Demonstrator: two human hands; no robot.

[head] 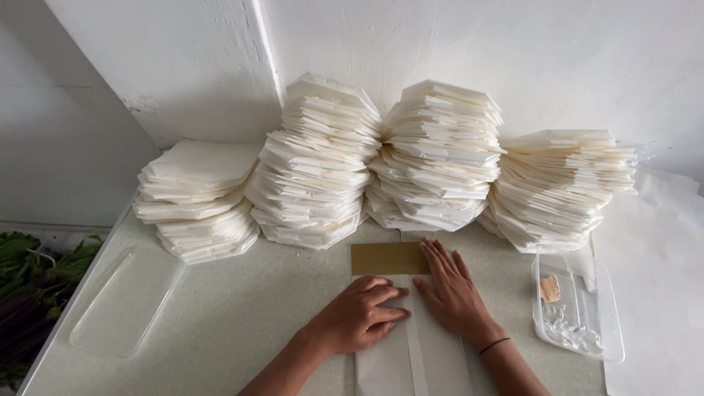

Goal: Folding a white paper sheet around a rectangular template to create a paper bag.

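A white paper sheet (440,363) with a folded centre strip lies on the table in front of me. Its far end shows a brown flap (385,258). My left hand (359,314) presses down on the paper with fingers curled, pointing right. My right hand (449,287) lies flat on the paper beside it, fingers stretched toward the brown flap; a thin dark band sits on that wrist. The two hands touch near the paper's centre fold. Neither hand grips anything.
Several tall stacks of folded white paper bags (315,165) line the wall, another stack (557,187) at right. A clear plastic lid (125,301) lies at left, a clear tray (579,312) with paste at right. Green leaves (29,279) sit beyond the table's left edge.
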